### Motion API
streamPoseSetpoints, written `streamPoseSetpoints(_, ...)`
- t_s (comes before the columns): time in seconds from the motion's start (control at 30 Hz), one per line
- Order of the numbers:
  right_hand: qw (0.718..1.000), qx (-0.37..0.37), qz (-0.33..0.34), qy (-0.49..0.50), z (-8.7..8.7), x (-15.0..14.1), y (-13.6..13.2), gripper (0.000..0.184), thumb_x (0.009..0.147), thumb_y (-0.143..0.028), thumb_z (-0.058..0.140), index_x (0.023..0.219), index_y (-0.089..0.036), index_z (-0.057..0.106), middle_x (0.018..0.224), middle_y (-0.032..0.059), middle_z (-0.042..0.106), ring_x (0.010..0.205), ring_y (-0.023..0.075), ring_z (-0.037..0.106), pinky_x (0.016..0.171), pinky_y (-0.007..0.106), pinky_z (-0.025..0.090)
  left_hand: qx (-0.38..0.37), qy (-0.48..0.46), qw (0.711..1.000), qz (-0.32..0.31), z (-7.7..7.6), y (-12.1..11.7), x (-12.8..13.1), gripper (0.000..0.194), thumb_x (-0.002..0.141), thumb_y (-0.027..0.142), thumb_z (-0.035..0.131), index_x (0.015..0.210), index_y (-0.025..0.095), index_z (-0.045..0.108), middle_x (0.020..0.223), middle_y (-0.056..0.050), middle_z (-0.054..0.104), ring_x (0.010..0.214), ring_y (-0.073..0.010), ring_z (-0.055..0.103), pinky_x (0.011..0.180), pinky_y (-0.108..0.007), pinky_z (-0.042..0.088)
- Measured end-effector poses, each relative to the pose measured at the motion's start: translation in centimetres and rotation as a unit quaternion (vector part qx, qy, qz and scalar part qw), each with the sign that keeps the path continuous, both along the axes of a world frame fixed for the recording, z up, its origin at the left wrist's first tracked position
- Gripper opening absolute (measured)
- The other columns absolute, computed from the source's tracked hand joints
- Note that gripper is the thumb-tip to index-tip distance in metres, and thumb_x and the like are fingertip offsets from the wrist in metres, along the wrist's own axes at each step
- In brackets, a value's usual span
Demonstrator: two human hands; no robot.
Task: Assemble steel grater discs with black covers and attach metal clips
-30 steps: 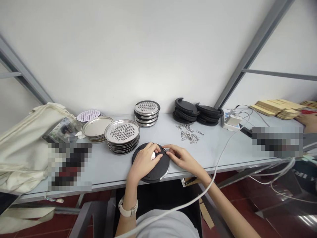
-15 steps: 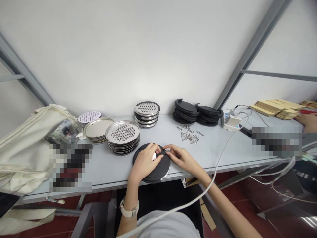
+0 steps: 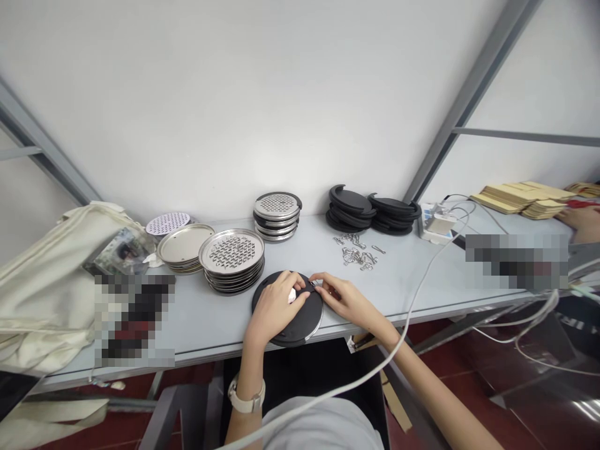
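Note:
A round black disc (image 3: pixel 302 322) with a metal rim showing at its lower right lies at the table's front edge. My left hand (image 3: pixel 280 301) rests across its top with curled fingers and holds it down; a small white piece (image 3: pixel 292 295) shows between thumb and forefinger. At the disc's upper right edge, my right hand (image 3: pixel 338 296) pinches a small shiny metal clip (image 3: pixel 312 285), partly hidden by the fingertips. Beyond that hand lies a loose pile of metal clips (image 3: pixel 359 256). Left of the disc stands a stack of metal grater plates (image 3: pixel 234 253).
Black holders (image 3: pixel 351 209) and assembled graters (image 3: pixel 277 215) are stacked near the wall. Plain metal discs (image 3: pixel 185 244) stand at left beside cream cloth (image 3: pixel 60 275). A white cable (image 3: pixel 407 319) crosses over my right forearm. Another person's hand (image 3: pixel 584 222) is at far right, near yellowish sheets (image 3: pixel 515 199).
The camera view has shifted slightly. Both hands stay at the disc, the right fingertips still at the clip with hardly any visible movement.

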State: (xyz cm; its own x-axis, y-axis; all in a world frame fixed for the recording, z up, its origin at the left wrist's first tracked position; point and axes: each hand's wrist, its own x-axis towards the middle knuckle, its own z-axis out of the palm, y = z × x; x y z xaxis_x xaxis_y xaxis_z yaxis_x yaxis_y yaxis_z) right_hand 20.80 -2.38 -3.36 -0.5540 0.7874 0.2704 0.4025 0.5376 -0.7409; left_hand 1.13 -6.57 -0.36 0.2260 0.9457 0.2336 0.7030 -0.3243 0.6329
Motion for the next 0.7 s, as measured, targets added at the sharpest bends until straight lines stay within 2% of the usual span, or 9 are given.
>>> streamPoseSetpoints(0.43, 1.0, 0.003, -0.003, 0.008, -0.08, 0.04, 0.01, 0.031, 0.095, -0.035, 0.043, 0.118, -0.019, 0.056, 0.062, -0.0043, 0.043, 0.054, 0.011, 0.039, 0.055, 0.023, 0.034, 0.004, -0.007, 1.0, 0.0, 0.01, 0.0, 0.0, 0.005, 0.087, 0.027, 0.055, 0.09, 0.024, 0.055, 0.094, 0.003, 0.058, 0.088, -0.0134, 0.058, 0.081, -0.027, 0.042)
streamPoseSetpoints(0.57, 1.0, 0.014, -0.011, 0.007, 0.18, 0.08, -0.02, 0.033, 0.096, -0.036, 0.043, 0.119, -0.019, 0.059, 0.065, -0.0021, 0.049, 0.056, 0.0121, 0.044, 0.058, 0.024, 0.037, 0.006, -0.008, 1.0, 0.001, 0.0, 0.02, 0.0, 0.004, 0.087, 0.027, 0.055, 0.09, 0.024, 0.056, 0.093, 0.003, 0.058, 0.087, -0.0138, 0.058, 0.081, -0.028, 0.042)
streamPoseSetpoints(0.7, 1.0, 0.022, -0.013, 0.001, 0.29, 0.08, 0.04, 0.035, 0.096, -0.037, 0.043, 0.122, -0.021, 0.06, 0.075, 0.0018, 0.06, 0.062, 0.0132, 0.049, 0.062, 0.025, 0.04, 0.006, -0.01, 1.0, 0.003, -0.02, -0.02, 0.04, 0.004, 0.087, 0.026, 0.055, 0.09, 0.024, 0.055, 0.093, 0.003, 0.058, 0.087, -0.0138, 0.058, 0.081, -0.028, 0.042)
